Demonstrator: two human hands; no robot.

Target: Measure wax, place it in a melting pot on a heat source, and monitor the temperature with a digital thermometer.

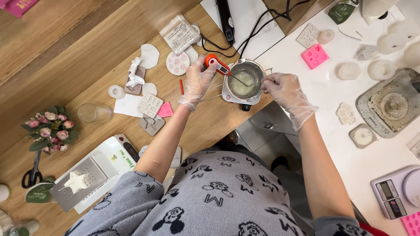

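Observation:
My gloved left hand (197,81) holds an orange probe thermometer (217,64), its thin metal probe dipping into a small metal pot (258,70) of pale, half-melted wax. The pot sits on a small white heater (227,94) at the edge of the wooden table. My gloved right hand (282,89) pinches the pot's handle at its right rim.
On the wood lie white and pink moulds (150,104), a glass cup (94,112), a flower bunch (50,131), scissors (33,172) and a white machine (94,172). On the white table stand a pink mould (314,56), wax pieces (348,71), a round tray (391,105) and a scale (396,194).

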